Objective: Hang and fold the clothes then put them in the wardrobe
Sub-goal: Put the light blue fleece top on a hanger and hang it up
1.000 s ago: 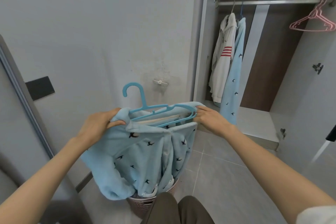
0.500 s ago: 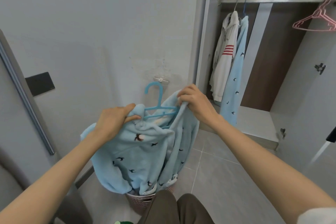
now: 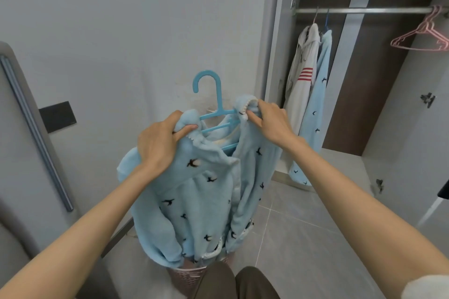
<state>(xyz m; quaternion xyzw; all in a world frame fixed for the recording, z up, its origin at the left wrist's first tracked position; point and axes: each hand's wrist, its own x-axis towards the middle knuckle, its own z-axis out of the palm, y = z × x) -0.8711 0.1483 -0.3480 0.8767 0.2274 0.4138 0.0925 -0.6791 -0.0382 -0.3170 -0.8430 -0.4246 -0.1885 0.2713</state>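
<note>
With our left hand (image 3: pixel 161 145) and right hand (image 3: pixel 269 120) each gripping the blue top (image 3: pixel 204 192), we're seating it on the hanger (image 3: pixel 213 102), with the wardrobe rail (image 3: pixel 364 10) probably next.

wall (image 3: pixel 121 31): plain pale grey, a bit scuffed low down, small black plate (image 3: pixel 57 116) stuck on it
floor (image 3: pixel 303 238): big grey tiles
wardrobe (image 3: pixel 275 56): open, white frame, dark brown back, metal rail (image 3: pixel 364 10) up top
light: soft and even

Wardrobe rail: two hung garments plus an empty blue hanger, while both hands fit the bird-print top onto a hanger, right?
No: the head view shows the empty hanger on the rail is pink, not blue. The rest stands: left hand and right hand grip the bird-print top.
</note>
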